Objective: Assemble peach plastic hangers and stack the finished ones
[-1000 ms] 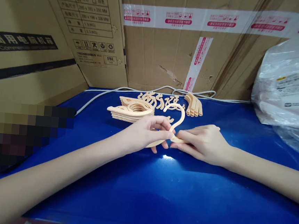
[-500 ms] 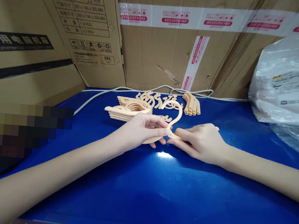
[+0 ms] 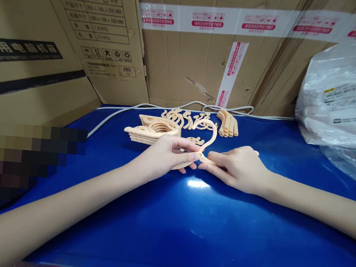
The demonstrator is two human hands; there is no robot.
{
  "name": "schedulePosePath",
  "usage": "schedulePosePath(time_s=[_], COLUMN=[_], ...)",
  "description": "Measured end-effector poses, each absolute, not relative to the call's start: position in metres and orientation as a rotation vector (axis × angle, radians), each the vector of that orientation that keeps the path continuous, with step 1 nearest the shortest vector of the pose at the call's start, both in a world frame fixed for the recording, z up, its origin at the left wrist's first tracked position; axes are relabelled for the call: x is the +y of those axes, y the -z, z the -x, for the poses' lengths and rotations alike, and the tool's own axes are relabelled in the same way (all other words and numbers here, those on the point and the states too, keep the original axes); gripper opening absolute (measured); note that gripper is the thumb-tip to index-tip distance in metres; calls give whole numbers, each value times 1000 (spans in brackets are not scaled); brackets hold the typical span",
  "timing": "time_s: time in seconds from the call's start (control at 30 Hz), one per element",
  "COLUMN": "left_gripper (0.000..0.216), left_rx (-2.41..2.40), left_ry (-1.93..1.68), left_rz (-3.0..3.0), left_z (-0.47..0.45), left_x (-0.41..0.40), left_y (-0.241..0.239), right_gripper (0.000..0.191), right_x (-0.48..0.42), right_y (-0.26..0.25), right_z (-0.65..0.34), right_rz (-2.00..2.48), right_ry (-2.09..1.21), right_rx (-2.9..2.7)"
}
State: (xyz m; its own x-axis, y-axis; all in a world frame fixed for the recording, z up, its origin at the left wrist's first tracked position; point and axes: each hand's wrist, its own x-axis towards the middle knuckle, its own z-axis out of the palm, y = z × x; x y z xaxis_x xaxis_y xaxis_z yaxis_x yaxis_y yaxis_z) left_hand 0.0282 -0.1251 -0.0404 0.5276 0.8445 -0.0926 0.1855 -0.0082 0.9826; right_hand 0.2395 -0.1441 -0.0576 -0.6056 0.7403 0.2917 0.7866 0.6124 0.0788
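My left hand (image 3: pixel 163 154) is closed on a beige plastic clothes hanger with a big curved hook (image 3: pixel 214 136) standing up from its middle. The thumb presses at the base of the hook, and part of one hanger arm shows below the fingers. On the other side, my right hand (image 3: pixel 241 169) wraps round the hanger's other arm (image 3: pixel 208 160), with fingertips close to the hook joint. Most of that arm is hidden by the hand; its tip peeks out beyond the knuckles. Behind my left hand lies a stack of beige hanger parts (image 3: pixel 153 136).
Loose beige hook pieces (image 3: pixel 188 120) and a bundle of curved arm pieces (image 3: pixel 228 124) lie at the back of the blue table (image 3: pixel 188 234). A white cable (image 3: pixel 112 115) runs along the cardboard (image 3: pixel 184 63). Clear plastic packaging (image 3: pixel 340 98) stands at the right.
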Motion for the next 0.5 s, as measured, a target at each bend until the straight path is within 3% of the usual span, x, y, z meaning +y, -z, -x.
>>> schedulePosePath(time_s=[0.23,0.5], left_gripper=[20,22], left_rx=[988,1006], left_ry=[-576,-582], left_rz=[-1660,-2365], left_z=[-30,-26], left_x=[-130,-138], left_y=[36,37], right_gripper=[58,55], right_x=[-143,-139], right_y=[57,57], right_z=[-239,-241], right_rz=[1306,1124], right_ry=[189,74], right_rx=[-2602,-2523])
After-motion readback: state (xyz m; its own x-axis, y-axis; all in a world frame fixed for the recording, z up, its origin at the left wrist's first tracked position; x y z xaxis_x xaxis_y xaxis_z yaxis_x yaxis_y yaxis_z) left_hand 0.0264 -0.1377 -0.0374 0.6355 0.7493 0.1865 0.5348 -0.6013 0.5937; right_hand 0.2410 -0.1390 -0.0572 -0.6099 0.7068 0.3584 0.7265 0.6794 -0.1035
